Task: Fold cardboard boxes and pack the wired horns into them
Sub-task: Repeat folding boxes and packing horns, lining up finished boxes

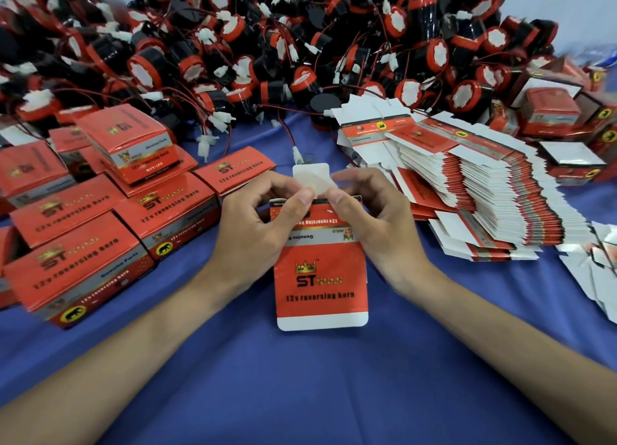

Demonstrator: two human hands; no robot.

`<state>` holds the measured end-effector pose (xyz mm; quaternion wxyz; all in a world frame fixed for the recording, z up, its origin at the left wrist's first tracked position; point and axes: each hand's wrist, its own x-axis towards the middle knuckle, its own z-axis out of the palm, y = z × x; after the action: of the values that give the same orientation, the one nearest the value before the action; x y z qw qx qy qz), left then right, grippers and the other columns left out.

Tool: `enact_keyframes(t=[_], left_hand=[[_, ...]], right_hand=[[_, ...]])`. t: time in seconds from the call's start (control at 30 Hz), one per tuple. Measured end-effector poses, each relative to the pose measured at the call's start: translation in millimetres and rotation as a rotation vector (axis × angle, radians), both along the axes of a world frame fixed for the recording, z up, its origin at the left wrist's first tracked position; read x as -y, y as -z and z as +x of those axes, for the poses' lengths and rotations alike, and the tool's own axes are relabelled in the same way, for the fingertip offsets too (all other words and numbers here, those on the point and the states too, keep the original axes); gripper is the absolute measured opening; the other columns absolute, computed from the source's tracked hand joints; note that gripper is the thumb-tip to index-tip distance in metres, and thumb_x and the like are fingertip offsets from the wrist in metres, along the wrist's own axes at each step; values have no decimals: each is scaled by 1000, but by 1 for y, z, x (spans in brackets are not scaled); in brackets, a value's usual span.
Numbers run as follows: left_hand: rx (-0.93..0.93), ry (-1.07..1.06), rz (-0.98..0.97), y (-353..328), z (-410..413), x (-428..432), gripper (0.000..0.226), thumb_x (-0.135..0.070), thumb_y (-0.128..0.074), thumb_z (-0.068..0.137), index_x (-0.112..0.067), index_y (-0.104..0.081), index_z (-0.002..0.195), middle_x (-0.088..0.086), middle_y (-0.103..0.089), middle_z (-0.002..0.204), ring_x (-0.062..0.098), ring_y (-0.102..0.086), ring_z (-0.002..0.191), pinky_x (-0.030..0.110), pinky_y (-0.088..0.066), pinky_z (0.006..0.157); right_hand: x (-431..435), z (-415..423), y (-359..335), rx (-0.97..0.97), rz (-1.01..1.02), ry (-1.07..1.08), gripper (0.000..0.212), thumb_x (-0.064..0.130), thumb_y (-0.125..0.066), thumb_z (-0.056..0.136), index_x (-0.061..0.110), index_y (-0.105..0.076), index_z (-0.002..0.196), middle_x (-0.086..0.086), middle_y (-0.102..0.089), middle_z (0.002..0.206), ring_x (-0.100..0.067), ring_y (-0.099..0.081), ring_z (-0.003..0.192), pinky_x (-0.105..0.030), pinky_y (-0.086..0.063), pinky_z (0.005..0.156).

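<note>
A flat red cardboard box (320, 277) printed "12v reversing horn" lies in the middle of the blue table, its white flap (312, 175) pointing away from me. My left hand (257, 220) grips the box's far left edge, its thumb on the flap. My right hand (370, 217) pinches the far right edge, thumb beside the left thumb. A big heap of red-and-black wired horns (300, 43) fills the back of the table. One horn's wire with a white plug (298, 155) lies just beyond the flap.
Several folded red boxes (100, 210) are stacked at the left. A fanned stack of flat box blanks (484, 184) lies at the right, with more folded boxes (551, 110) behind it. Blue cloth (300, 394) covers the table near me.
</note>
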<state>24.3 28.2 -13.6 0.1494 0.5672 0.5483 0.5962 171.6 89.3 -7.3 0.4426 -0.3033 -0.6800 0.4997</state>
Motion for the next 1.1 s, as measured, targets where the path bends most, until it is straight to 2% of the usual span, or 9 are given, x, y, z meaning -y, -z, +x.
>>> enact_keyframes(t=[0.07, 0.13, 0.23, 0.37, 0.5, 0.63, 0.8, 0.97, 1.1], left_hand=[[21, 6, -37, 2, 0, -1, 22, -33, -61, 88, -13, -64, 80, -8, -63, 74, 0, -59, 69, 15, -42, 67], [12, 3, -59, 3, 0, -2, 23, -40, -59, 86, -20, -62, 76, -3, -62, 82, 5, -58, 76, 19, -42, 73], [8, -18, -96, 2, -1, -3, 19, -35, -59, 86, -26, -58, 70, -1, -57, 108, 0, -55, 97, 10, -38, 81], [44, 14, -102, 2, -1, -4, 20, -30, -57, 87, -21, -60, 69, -2, -62, 119, -3, -59, 103, 8, -40, 81], [101, 18, -44, 1, 2, -4, 11, -25, -60, 87, -15, -58, 82, -7, -64, 91, -1, -60, 82, 15, -43, 75], [92, -4, -12, 0, 3, -3, 15, -24, -63, 86, -11, -55, 89, -7, -59, 80, -2, -57, 72, 11, -42, 70], [-22, -65, 42, 0, 2, -2, 19, -29, -66, 87, -14, -62, 78, -10, -61, 74, -1, -57, 68, 12, -40, 68], [4, -55, 50, 0, 1, -2, 25, -39, -58, 86, -15, -61, 80, -3, -62, 78, 1, -56, 71, 15, -41, 70], [85, 93, -69, -2, -1, -4, 16, -33, -60, 88, -18, -61, 83, -3, -62, 86, 1, -57, 78, 16, -41, 76]], right_hand=[[-2, -1, 3, 26, -7, 8, 3, 26, -65, 87, 24, -64, 86, 17, -66, 81, 3, -61, 77, -14, -46, 67], [-3, -2, 5, 63, 31, 46, 11, 27, -66, 89, 24, -65, 78, 10, -64, 101, 3, -60, 93, -13, -45, 75], [-4, -1, 3, 80, 35, 68, 13, 27, -67, 87, 21, -67, 75, 12, -53, 122, 13, -50, 110, -4, -40, 79], [-5, -2, 3, 28, 2, 25, 6, 19, -67, 88, 14, -67, 86, 7, -66, 113, 0, -64, 98, -14, -49, 74], [-3, -2, 1, -1, 41, -6, 25, 18, -66, 88, 29, -55, 107, 10, -64, 95, -2, -63, 88, -16, -49, 73], [0, -4, 1, 24, 75, -9, 4, 19, -63, 91, 22, -64, 89, 6, -64, 87, 3, -60, 79, -10, -44, 69], [2, -4, 4, 69, -20, -113, 16, 35, -60, 82, 23, -62, 94, -4, -67, 98, -17, -66, 89, -35, -54, 78], [5, -2, 5, -21, 15, -178, 15, 30, -65, 85, 35, -57, 96, 10, -67, 86, -8, -68, 78, -23, -54, 66], [6, -2, 5, -95, 60, -130, 13, 19, -68, 85, 19, -61, 96, 13, -66, 84, 0, -65, 76, -15, -51, 66]])
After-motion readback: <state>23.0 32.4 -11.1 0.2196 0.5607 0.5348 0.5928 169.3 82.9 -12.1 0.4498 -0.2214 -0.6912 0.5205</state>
